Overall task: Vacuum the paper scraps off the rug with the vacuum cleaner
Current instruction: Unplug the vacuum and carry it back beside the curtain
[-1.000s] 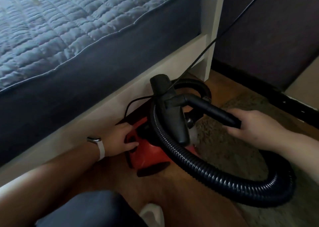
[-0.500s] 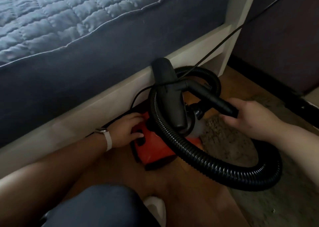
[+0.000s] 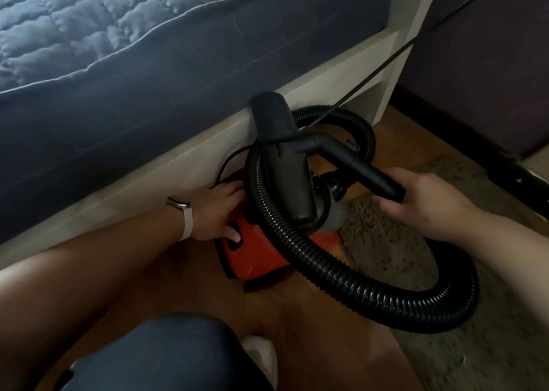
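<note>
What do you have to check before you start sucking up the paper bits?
1. Right hand grips the wand: ok.
2. Left hand rests on the vacuum: ok.
3. Cord plugged in: cannot tell, it runs out of view.
4. Hose free: not ok, it loops round the vacuum.
5. Nozzle on the rug: not ok, it is up by the bed.

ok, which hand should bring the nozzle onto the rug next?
Right. The right hand grips the black wand, and the rug lies just below it. The left hand rests on the red vacuum body by the bed frame, away from the rug.
</note>
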A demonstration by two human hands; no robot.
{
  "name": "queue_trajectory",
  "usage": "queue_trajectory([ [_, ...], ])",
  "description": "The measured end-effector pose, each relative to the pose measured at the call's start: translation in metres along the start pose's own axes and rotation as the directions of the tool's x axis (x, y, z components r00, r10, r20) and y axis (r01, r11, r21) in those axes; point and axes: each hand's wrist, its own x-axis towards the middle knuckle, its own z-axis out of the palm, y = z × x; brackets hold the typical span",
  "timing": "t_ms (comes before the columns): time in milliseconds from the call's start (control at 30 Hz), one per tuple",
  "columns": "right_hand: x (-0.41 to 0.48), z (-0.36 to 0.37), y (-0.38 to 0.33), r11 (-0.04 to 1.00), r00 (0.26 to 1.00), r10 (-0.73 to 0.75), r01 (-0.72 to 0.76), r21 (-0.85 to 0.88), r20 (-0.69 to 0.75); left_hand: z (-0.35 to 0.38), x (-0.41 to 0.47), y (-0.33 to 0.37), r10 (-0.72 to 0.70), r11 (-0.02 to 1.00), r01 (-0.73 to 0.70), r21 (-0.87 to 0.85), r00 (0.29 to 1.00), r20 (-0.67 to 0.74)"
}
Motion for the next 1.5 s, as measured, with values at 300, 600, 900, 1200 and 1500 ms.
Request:
queue_trajectory([
  [300,-0.008,-0.002,-0.002,1.000,1.000,0.009,-0.009,0.016,0.000,-0.011,-0.006,0.010,0.014,0.997,-0.014,0.077,1.000,0.004],
  [600,-0.036,-0.008,0.012,0.996,0.996,0.083,-0.081,0.045,-0.036,-0.044,-0.047,0.037,0.039,0.950,-0.097,-0.295,0.980,-0.196],
  [900,-0.083,-0.029,0.043,0.974,0.972,0.221,-0.215,0.070,-0.082,-0.105,-0.022,0.113,0.223,0.932,-0.342,-0.122,0.804,-0.552],
  [1200,-0.129,-0.054,0.083,0.892,0.893,0.443,-0.428,0.145,-0.086,-0.124,0.029,0.209,0.455,0.829,-0.535,-0.164,0.815,-0.358],
  [1500,-0.172,-0.049,0.133,0.743,0.742,0.661,-0.624,0.240,-0.117,-0.101,0.059,0.294,0.571,0.810,-0.586,0.024,0.796,0.199],
])
